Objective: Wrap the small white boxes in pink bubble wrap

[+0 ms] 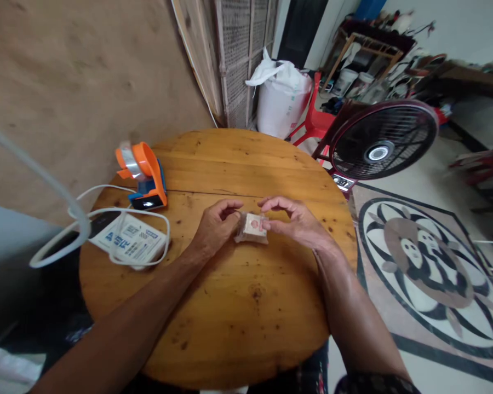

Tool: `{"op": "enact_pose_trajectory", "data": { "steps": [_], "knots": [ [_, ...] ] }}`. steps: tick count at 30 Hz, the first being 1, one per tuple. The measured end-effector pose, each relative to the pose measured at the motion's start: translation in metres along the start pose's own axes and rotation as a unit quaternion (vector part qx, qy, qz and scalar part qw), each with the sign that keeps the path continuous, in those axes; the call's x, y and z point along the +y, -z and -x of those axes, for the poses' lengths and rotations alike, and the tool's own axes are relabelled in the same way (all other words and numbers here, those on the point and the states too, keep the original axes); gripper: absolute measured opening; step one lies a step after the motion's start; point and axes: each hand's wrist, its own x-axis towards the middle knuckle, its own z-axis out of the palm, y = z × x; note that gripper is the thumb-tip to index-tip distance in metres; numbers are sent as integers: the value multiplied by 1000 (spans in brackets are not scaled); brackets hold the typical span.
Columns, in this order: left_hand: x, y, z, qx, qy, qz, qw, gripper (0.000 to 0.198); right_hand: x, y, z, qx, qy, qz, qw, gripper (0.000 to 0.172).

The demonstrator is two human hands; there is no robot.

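Note:
A small packet (252, 229) in clear wrap, with a pale top and a reddish print, lies on the round wooden table (230, 306). At its left edge is my left hand (218, 225), fingers curled and thumb pressed against the wrap in a pinch. My right hand (293, 221) is on the other side. Its thumb tip touches the packet's right edge, while the index finger arches above, apart from the thumb. What lies under the left fingertips is hidden.
To the left stand an orange tape dispenser (150, 167) and a white printed box (131, 241) with a white cable (167, 232) looped over it. Beyond the table's right edge is a fan (382, 148). A white sack (283, 98) and red chair (318, 120) stand behind.

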Motion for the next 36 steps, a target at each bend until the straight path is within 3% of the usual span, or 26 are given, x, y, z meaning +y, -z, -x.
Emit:
{"op": "enact_pose_trajectory", "data": {
  "steps": [4, 12, 18, 24, 36],
  "knots": [
    [2, 0, 0, 5, -5, -13, 1000, 31, 4, -8, -1, -17, 16, 61, 998, 27],
    [5, 1, 2, -21, -3, -47, 999, 36, 15, -12, -5, 22, 47, 133, 990, 23],
    [4, 0, 4, -45, -50, -135, 989, 38, 18, -19, -8, 65, 80, 147, 984, 11],
    [3, -1, 5, -54, -67, -158, 984, 39, 17, -21, -9, 100, 129, 171, 972, 4],
    [4, 1, 5, -75, -68, -170, 980, 38, 13, -14, -6, 79, 140, 130, 978, 5]
  ]
}}
